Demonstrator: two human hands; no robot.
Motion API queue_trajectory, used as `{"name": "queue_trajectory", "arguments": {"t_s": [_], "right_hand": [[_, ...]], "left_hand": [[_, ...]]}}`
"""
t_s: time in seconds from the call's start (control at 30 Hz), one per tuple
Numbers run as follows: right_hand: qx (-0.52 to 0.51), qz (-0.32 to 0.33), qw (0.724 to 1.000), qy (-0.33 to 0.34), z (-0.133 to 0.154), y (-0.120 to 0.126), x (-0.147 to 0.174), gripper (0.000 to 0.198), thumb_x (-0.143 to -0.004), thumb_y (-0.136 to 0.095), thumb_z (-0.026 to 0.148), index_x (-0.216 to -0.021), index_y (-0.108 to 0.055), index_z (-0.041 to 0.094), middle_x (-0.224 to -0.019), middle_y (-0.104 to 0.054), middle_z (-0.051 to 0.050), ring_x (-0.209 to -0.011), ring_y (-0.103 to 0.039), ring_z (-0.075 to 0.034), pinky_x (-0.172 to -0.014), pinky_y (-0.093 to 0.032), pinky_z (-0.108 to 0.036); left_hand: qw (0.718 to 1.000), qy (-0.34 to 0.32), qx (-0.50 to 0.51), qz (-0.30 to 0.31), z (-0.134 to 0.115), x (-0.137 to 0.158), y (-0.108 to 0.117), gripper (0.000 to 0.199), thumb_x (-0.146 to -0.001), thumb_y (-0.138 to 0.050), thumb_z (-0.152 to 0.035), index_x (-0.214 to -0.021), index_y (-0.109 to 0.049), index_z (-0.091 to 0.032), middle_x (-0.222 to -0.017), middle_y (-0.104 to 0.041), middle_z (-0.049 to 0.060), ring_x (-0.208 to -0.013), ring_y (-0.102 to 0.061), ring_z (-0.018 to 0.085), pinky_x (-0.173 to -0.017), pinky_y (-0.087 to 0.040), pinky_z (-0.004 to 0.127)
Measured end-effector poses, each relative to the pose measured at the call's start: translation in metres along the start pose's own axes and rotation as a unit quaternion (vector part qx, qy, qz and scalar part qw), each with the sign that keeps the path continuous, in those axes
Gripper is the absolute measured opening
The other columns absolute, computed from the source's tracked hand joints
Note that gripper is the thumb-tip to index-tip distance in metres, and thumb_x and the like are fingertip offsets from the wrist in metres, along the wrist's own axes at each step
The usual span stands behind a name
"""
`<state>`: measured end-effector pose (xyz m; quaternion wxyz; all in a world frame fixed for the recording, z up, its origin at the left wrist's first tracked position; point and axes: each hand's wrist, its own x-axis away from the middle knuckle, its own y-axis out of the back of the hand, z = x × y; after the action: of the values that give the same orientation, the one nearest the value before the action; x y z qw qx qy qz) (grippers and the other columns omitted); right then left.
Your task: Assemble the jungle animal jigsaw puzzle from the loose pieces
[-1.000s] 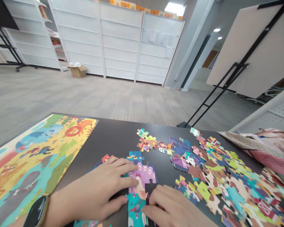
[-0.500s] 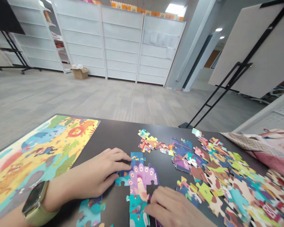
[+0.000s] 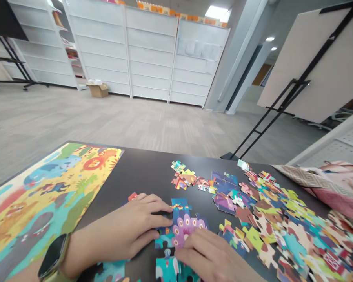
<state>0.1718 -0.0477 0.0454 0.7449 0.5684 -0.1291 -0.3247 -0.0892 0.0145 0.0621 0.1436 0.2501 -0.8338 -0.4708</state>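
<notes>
A joined strip of jigsaw pieces with a purple peacock [image 3: 179, 229] lies on the dark table, a blue piece [image 3: 180, 203] at its top. My left hand [image 3: 144, 225] lies palm down at the strip's left edge, fingers stretched and apart, their tips touching the pieces. My right hand [image 3: 213, 250] bends over the strip's lower part, fingers together and curled onto a jigsaw piece that they mostly cover. Just left of the right fingertips is a teal jigsaw piece [image 3: 166, 269], out of line with the peacock. More teal pieces [image 3: 113, 270] show below my left forearm.
A heap of loose jigsaw pieces [image 3: 282, 223] spreads over the table's right side, with a smaller group [image 3: 184, 176] at the back. On the left lies a colourful animal picture sheet [image 3: 64, 184]. A patterned bag [image 3: 335, 188] rests at the right edge.
The peacock strip has shifted right and slightly toward me, with my left hand moving along. The teal piece below now sits left of the peacock. My right fingers now cover the peacock's lower part.
</notes>
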Motion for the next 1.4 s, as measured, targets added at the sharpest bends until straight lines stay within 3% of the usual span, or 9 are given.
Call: {"name": "queue_trajectory", "arguments": {"t_s": [0.2,0.4,0.67,0.87,1.07,1.13,1.27,1.4], "right_hand": [[0.017,-0.011,1.0,-0.005,-0.005,-0.01,-0.004,0.009,-0.099,-0.062,0.022,-0.106,-0.067,0.022,-0.093,-0.069,0.0,-0.081,-0.063,-0.016,-0.069,-0.048,-0.025],[0.002,-0.024,1.0,-0.01,-0.005,-0.009,-0.005,0.009,-0.094,-0.067,0.019,-0.103,-0.068,0.022,-0.093,-0.068,0.001,-0.08,-0.062,-0.016,-0.068,-0.046,-0.025],[-0.024,-0.001,1.0,-0.017,-0.005,-0.006,-0.006,0.017,-0.098,-0.061,0.017,-0.113,-0.068,0.019,-0.102,-0.071,-0.003,-0.09,-0.065,-0.016,-0.075,-0.051,-0.024],[0.028,-0.025,0.999,0.002,-0.013,-0.024,-0.005,0.006,-0.094,-0.067,0.02,-0.097,-0.07,0.023,-0.087,-0.066,0.002,-0.075,-0.061,-0.014,-0.059,-0.045,-0.021],[-0.011,0.003,0.999,-0.042,-0.002,-0.006,-0.008,0.017,-0.094,-0.073,0.034,-0.107,-0.07,0.023,-0.098,-0.068,0.001,-0.086,-0.064,-0.015,-0.072,-0.05,-0.022],[-0.017,0.008,0.999,-0.03,-0.003,-0.007,-0.008,0.023,-0.092,-0.075,0.038,-0.108,-0.07,0.022,-0.098,-0.068,0.0,-0.086,-0.064,-0.015,-0.071,-0.05,-0.023],[-0.022,0.022,0.999,-0.028,-0.006,-0.008,-0.008,0.012,-0.094,-0.071,0.025,-0.106,-0.07,0.022,-0.096,-0.069,0.0,-0.085,-0.065,-0.014,-0.073,-0.05,-0.023],[-0.047,0.023,0.998,-0.023,-0.001,0.011,-0.006,0.015,-0.1,-0.059,0.026,-0.11,-0.069,0.022,-0.101,-0.071,-0.002,-0.091,-0.065,-0.017,-0.078,-0.051,-0.026]], "left_hand": [[1.0,-0.004,0.014,-0.012,-0.005,0.0,0.001,0.033,-0.099,-0.054,-0.013,-0.126,-0.064,-0.03,-0.142,-0.059,0.001,-0.127,-0.054,0.025,-0.108,-0.043,0.04],[0.998,0.014,0.03,-0.046,-0.008,-0.001,-0.008,0.029,-0.091,-0.066,-0.017,-0.117,-0.064,-0.029,-0.139,-0.059,0.002,-0.125,-0.054,0.028,-0.106,-0.044,0.042],[0.999,0.009,0.027,-0.031,-0.007,-0.001,-0.007,0.029,-0.094,-0.059,-0.014,-0.118,-0.062,-0.03,-0.14,-0.057,0.001,-0.126,-0.052,0.027,-0.106,-0.042,0.044],[0.999,0.012,0.031,-0.028,-0.009,-0.001,-0.007,0.029,-0.094,-0.059,-0.014,-0.119,-0.063,-0.03,-0.14,-0.058,0.002,-0.126,-0.052,0.028,-0.106,-0.043,0.045],[0.999,0.012,0.031,-0.027,-0.008,-0.002,-0.007,0.031,-0.093,-0.06,-0.013,-0.119,-0.063,-0.03,-0.14,-0.058,0.002,-0.126,-0.052,0.028,-0.107,-0.043,0.044],[0.999,0.007,0.029,-0.027,-0.008,-0.002,-0.007,0.032,-0.093,-0.058,-0.012,-0.119,-0.062,-0.03,-0.139,-0.058,0.002,-0.127,-0.052,0.028,-0.107,-0.043,0.044],[0.999,0.002,0.021,-0.026,-0.007,-0.002,-0.008,0.032,-0.094,-0.056,-0.012,-0.12,-0.062,-0.03,-0.14,-0.057,0.003,-0.127,-0.052,0.028,-0.106,-0.042,0.043],[1.0,-0.001,-0.01,-0.025,-0.004,0.001,-0.003,0.033,-0.092,-0.058,-0.011,-0.118,-0.062,-0.03,-0.14,-0.058,0.001,-0.125,-0.053,0.028,-0.104,-0.04,0.043]]}}
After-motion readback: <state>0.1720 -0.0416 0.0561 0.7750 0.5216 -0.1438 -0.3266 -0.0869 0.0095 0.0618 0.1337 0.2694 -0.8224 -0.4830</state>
